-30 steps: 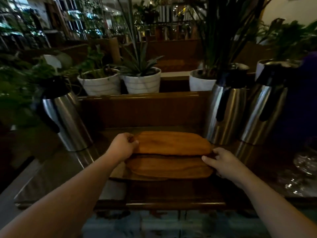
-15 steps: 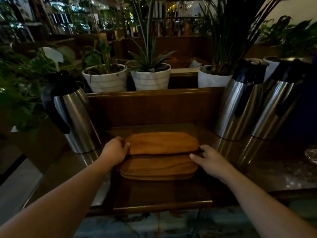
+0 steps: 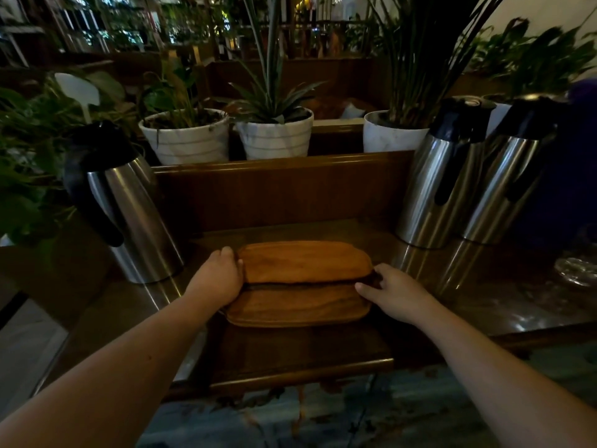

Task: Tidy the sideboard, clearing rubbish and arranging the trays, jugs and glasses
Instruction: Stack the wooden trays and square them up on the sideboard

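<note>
Our arms: both reach in from the bottom corners, 7 and 5 o'clock, meeting mid-frame.
Left hand point(image 3: 217, 275): fingers curled round the left end of the upper tray, gripping it.
Right hand point(image 3: 394, 292): resting at the right end of the stack, fingers loosely bent; we can't tell if it's really gripping.
Trays point(image 3: 300, 282): wooden, stacked dead centre on the desk point(image 3: 484, 295), the top one sitting a bit further back than the one under it.
Left jug point(image 3: 129, 208): steel with a black handle, at 9 o'clock, close to the left hand.
Right jugs point(image 3: 452, 176): two steel ones side by side at 2 o'clock.
Glassware point(image 3: 578, 270): blurry, at 3 o'clock by the edge.
Plant pots point(image 3: 274, 137): white, lined up at 12 o'clock behind the wooden back rail.
</note>
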